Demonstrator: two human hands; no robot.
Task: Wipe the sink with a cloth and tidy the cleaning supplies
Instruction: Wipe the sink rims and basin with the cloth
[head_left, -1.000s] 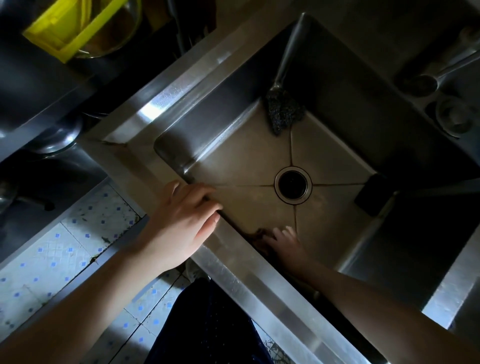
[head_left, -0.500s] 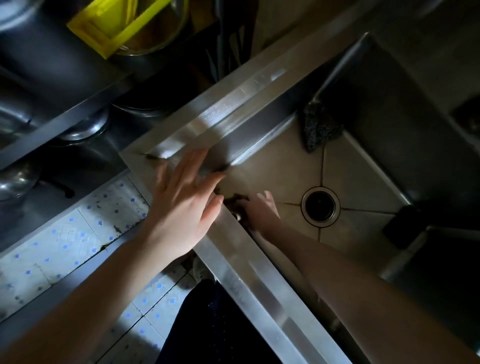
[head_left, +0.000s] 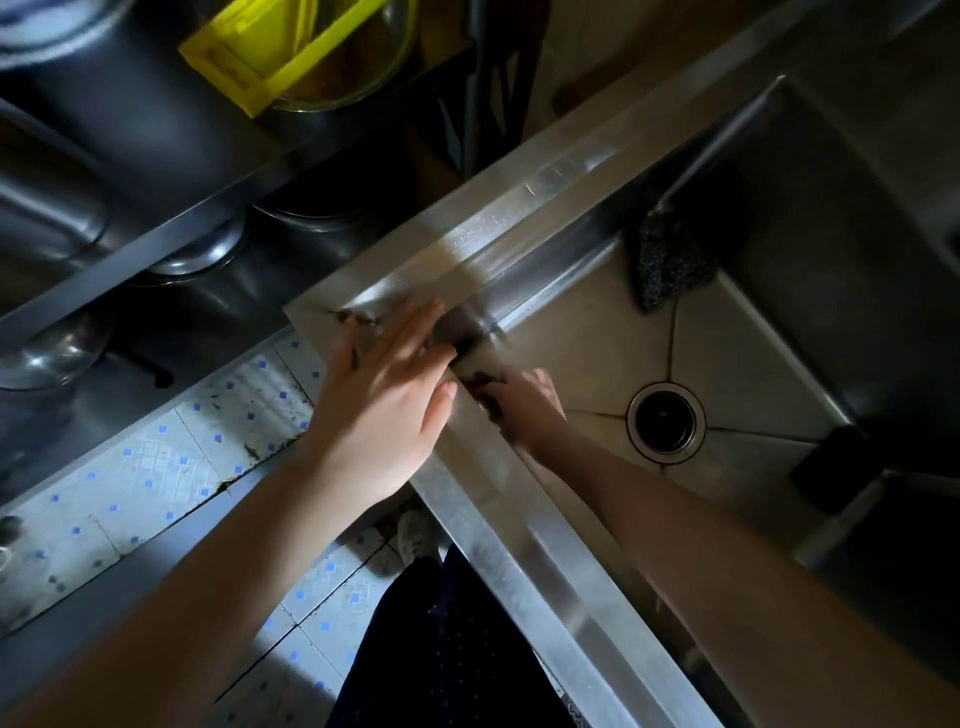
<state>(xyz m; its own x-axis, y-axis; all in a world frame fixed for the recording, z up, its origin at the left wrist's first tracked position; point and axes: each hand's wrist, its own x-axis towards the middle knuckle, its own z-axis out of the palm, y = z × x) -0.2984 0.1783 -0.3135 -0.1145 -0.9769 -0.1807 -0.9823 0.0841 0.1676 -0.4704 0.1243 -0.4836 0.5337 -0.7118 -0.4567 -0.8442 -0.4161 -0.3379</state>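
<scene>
Stainless steel sink (head_left: 545, 208) fills the view from above. My left hand (head_left: 387, 400) lies flat and open on its near corner rim. My right hand (head_left: 524, 402) is inside the basin, pressing a dark, crumpled cloth (head_left: 475, 384) against the near wall, close to the round drain (head_left: 666, 422). A dark scouring pad (head_left: 670, 265) rests in the far corner.
</scene>
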